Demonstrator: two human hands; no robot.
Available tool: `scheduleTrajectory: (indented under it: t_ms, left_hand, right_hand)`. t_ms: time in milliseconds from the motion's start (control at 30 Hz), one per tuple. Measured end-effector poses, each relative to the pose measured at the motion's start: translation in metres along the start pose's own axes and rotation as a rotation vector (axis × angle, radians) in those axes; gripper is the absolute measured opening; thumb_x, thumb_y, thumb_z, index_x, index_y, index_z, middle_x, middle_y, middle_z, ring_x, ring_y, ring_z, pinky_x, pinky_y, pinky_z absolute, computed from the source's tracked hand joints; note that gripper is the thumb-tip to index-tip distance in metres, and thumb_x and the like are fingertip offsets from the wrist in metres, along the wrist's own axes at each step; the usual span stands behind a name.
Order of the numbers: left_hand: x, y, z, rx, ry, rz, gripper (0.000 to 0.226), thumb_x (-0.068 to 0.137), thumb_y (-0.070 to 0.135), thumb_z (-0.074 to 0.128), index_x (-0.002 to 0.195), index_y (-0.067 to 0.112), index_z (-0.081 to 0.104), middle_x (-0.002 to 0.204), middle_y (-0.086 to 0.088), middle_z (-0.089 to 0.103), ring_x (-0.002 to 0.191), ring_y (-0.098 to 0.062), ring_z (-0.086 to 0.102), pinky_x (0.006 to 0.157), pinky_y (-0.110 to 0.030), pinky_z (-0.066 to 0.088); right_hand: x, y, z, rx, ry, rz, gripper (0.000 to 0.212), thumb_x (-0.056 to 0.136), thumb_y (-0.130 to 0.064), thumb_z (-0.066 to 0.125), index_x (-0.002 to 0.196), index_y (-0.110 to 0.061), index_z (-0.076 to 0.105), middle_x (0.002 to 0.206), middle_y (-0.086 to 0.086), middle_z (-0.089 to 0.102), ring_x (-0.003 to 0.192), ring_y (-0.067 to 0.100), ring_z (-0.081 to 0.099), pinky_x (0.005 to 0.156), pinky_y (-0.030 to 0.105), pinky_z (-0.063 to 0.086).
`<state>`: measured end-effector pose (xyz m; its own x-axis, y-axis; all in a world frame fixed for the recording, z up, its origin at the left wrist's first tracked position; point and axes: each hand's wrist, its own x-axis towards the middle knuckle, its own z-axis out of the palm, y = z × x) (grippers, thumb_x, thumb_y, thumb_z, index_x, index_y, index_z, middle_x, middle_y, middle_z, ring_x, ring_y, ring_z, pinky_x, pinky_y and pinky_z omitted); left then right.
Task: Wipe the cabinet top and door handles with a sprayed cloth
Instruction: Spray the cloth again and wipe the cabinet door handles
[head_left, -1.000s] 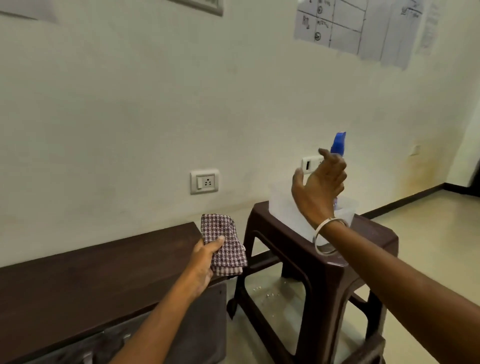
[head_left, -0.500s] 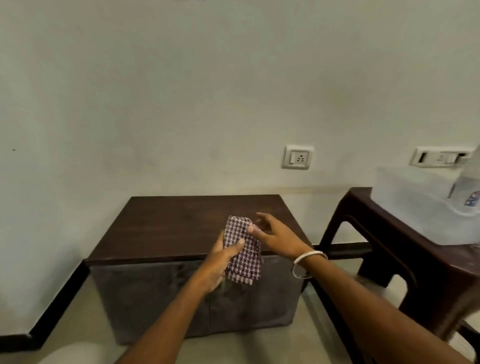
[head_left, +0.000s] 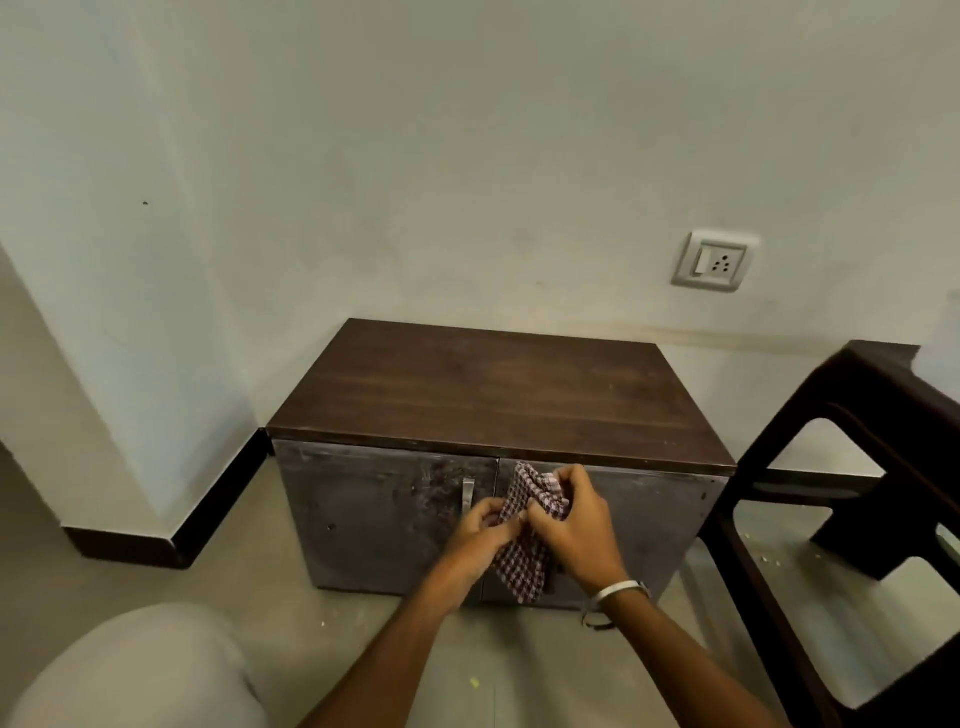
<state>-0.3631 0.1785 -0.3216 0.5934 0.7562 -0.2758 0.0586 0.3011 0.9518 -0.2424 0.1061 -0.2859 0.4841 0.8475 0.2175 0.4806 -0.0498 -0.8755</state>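
Low in the middle of the frame, the left hand (head_left: 478, 535) and right hand (head_left: 571, 525) both pinch the cloth (head_left: 524, 551), probably folding it to wipe the cabinet (head_left: 498, 395).

I am holding both my arms out in front of me, and my two hands are meeting in front of the cabinet (head_left: 498, 410) doors, below its top edge. My left hand (head_left: 475, 540) is curling its fingers and pinching the left side of the cloth (head_left: 524, 556). My right hand (head_left: 576, 525) is gripping the top of the cloth, with its fingers bent over it and its thumb touching my left hand. My right wrist is wearing a thin bangle (head_left: 615, 592). My knee (head_left: 140, 670) is showing low down, to the left of the cabinet.
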Motion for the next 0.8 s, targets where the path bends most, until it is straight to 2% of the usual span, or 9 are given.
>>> scheduleTrajectory:
  t_ms: [67, 133, 267, 333, 400, 500, 600, 700, 800]
  left_hand:
    - [0.005, -0.008, 0.003, 0.063, 0.061, 0.008, 0.021, 0.089, 0.02, 0.066, 0.108, 0.026, 0.059, 0.118, -0.003, 0.063, 0.101, -0.014, 0.062, 0.081, -0.028, 0.054]
    - [0.008, -0.011, 0.006, 0.104, 0.101, 0.008, 0.021, 0.091, 0.021, 0.064, 0.11, 0.03, 0.058, 0.121, 0.001, 0.06, 0.103, -0.015, 0.061, 0.087, -0.036, 0.056]
    - [0.007, -0.012, 0.015, 0.045, 0.051, -0.05, 0.015, 0.099, 0.023, 0.049, 0.104, 0.031, 0.062, 0.116, -0.004, 0.066, 0.106, -0.02, 0.063, 0.095, -0.05, 0.052]
    - [0.007, -0.016, 0.015, -0.127, 0.039, -0.11, 0.026, 0.101, 0.038, 0.043, 0.107, 0.029, 0.066, 0.115, -0.005, 0.069, 0.107, -0.023, 0.064, 0.092, -0.051, 0.052]
    - [0.008, -0.021, 0.013, -0.29, 0.045, -0.17, 0.045, 0.097, 0.054, 0.039, 0.107, 0.023, 0.07, 0.109, -0.006, 0.072, 0.102, -0.024, 0.067, 0.08, -0.045, 0.056]
    - [0.013, -0.022, 0.011, -0.322, 0.029, -0.155, 0.055, 0.093, 0.062, 0.039, 0.104, 0.021, 0.074, 0.104, -0.007, 0.075, 0.098, -0.021, 0.07, 0.075, -0.039, 0.056]
    - [0.021, -0.021, 0.017, -0.249, 0.145, -0.134, 0.046, 0.093, 0.051, 0.051, 0.115, 0.015, 0.068, 0.101, -0.008, 0.075, 0.093, -0.02, 0.071, 0.067, -0.031, 0.055]
    - [0.032, -0.025, 0.021, -0.29, 0.304, -0.171, 0.05, 0.09, 0.044, 0.061, 0.126, 0.009, 0.058, 0.109, -0.012, 0.071, 0.097, -0.026, 0.068, 0.073, -0.034, 0.056]
    - [0.038, -0.026, 0.022, -0.3, 0.341, -0.155, 0.053, 0.089, 0.042, 0.064, 0.128, 0.009, 0.053, 0.113, -0.013, 0.068, 0.098, -0.027, 0.067, 0.073, -0.034, 0.056]
  right_hand:
    - [-0.008, 0.01, 0.007, -0.094, 0.043, -0.07, 0.027, 0.077, -0.017, 0.071, 0.089, -0.021, 0.048, 0.082, -0.003, 0.059, 0.074, 0.012, 0.058, 0.062, 0.027, 0.051]
    - [-0.014, 0.016, 0.015, -0.181, 0.106, -0.087, 0.029, 0.078, -0.019, 0.072, 0.091, -0.024, 0.047, 0.085, -0.009, 0.056, 0.076, 0.004, 0.056, 0.061, 0.02, 0.048]
    - [-0.013, 0.022, 0.03, -0.201, 0.193, -0.085, 0.026, 0.082, -0.02, 0.07, 0.097, -0.022, 0.049, 0.092, -0.009, 0.051, 0.082, -0.001, 0.053, 0.063, 0.015, 0.046]
    - [-0.011, 0.024, 0.038, -0.169, 0.196, -0.121, 0.023, 0.086, -0.023, 0.068, 0.1, -0.02, 0.05, 0.095, -0.008, 0.049, 0.087, -0.004, 0.051, 0.071, 0.009, 0.044]
    - [-0.01, 0.029, 0.045, -0.134, 0.192, -0.148, 0.022, 0.088, -0.027, 0.066, 0.103, -0.02, 0.052, 0.098, -0.009, 0.047, 0.093, -0.003, 0.051, 0.076, 0.007, 0.041]
    - [-0.01, 0.038, 0.052, -0.095, 0.134, -0.192, 0.013, 0.094, -0.023, 0.058, 0.106, -0.019, 0.059, 0.099, -0.007, 0.053, 0.093, -0.002, 0.053, 0.077, 0.008, 0.041]
    - [-0.007, 0.041, 0.054, -0.069, 0.156, -0.199, 0.016, 0.094, -0.009, 0.054, 0.104, -0.019, 0.062, 0.097, -0.007, 0.06, 0.092, -0.002, 0.056, 0.079, 0.008, 0.042]
    - [0.001, 0.048, 0.056, -0.149, 0.305, -0.058, 0.015, 0.092, -0.015, 0.059, 0.106, -0.019, 0.058, 0.104, -0.006, 0.055, 0.095, 0.003, 0.053, 0.086, 0.02, 0.045]
    - [0.013, 0.058, 0.055, -0.167, 0.253, 0.11, 0.019, 0.092, -0.027, 0.06, 0.109, -0.017, 0.059, 0.108, -0.003, 0.059, 0.102, 0.012, 0.055, 0.091, 0.033, 0.047]
